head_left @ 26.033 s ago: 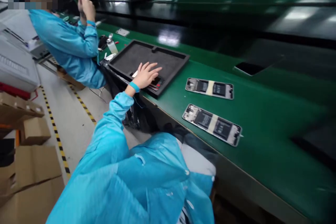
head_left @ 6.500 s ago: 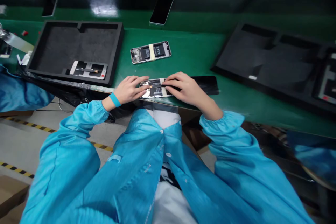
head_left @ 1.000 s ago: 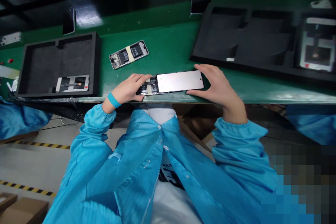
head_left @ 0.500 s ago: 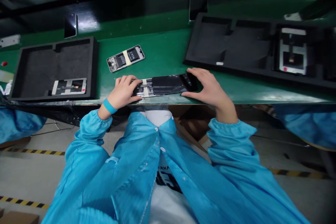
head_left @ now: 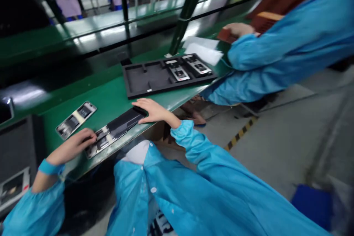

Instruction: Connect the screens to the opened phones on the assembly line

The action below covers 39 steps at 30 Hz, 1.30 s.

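At the table's front edge lies an opened phone frame [head_left: 95, 150], with pale tape across it and its inner parts bare. A black phone screen [head_left: 125, 122] extends from its right part. My right hand [head_left: 152, 110] grips the screen's far right end between thumb and fingers. Over the frame's left end, my left hand [head_left: 73, 145] has its fingertips pinched together; what is between them is hidden. A blue band [head_left: 51, 166] circles the left wrist. Behind my left hand, a second opened phone [head_left: 76, 118] with pale tape rests on the green table [head_left: 106, 90].
A black foam tray [head_left: 138, 92] at the back holds two phone screen parts [head_left: 178, 70]. Another foam tray [head_left: 16, 132] is at the left with a screen part [head_left: 15, 188]. A co-worker's blue sleeve [head_left: 265, 48] reaches in from the right, the hand at brown-red boxes.
The view has swung right and up, bringing the co-worker and far benches in. My left fingers have drawn into a pinch over the frame; my right hand still grips the screen's end.
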### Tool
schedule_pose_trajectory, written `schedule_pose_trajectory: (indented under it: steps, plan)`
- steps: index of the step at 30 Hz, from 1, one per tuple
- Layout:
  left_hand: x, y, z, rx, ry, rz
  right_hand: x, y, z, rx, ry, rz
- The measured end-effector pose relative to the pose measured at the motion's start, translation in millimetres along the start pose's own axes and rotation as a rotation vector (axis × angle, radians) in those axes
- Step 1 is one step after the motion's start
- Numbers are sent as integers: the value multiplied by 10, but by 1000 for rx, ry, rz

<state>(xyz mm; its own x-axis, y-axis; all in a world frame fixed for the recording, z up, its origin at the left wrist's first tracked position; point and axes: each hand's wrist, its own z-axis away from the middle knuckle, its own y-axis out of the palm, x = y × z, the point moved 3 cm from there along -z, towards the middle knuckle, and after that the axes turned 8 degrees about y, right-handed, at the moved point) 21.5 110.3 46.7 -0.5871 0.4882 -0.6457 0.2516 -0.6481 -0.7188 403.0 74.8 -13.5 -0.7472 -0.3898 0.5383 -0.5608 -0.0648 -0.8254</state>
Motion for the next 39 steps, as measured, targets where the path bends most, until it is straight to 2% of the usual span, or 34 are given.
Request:
schedule_pose_trajectory:
  steps: [2, 7, 13, 18, 21, 26, 34, 37, 39]
  plan:
    - [56, -13, 14, 22, 4, -5, 26, 11, -11, -6, -12, 17]
    - [136, 7, 44, 72, -88, -34, 121, 28, 7, -29, -43, 81]
    - [156, 27, -14, 59, -63, -54, 229, 29, 20, -57, -99, 162]
    - [73, 72, -33, 4, -29, -103, 494, 220, -128, -10, -262, 204]
    - [-23, 79, -23, -8, -29, -127, 580, 298, -263, 42, -295, 194]
    - [-72, 78, -21, 0, -9, -127, 563, 279, -325, 68, -307, 181]
    - [99, 70, -64, 38, 10, -110, 553, 277, -295, 37, -214, 144]
    - [134, 47, -43, 35, 18, -34, 592, 247, -284, 34, -157, 55]
    - [135, 60, -9, -15, 31, 22, 645, 198, -254, 16, -93, -59]
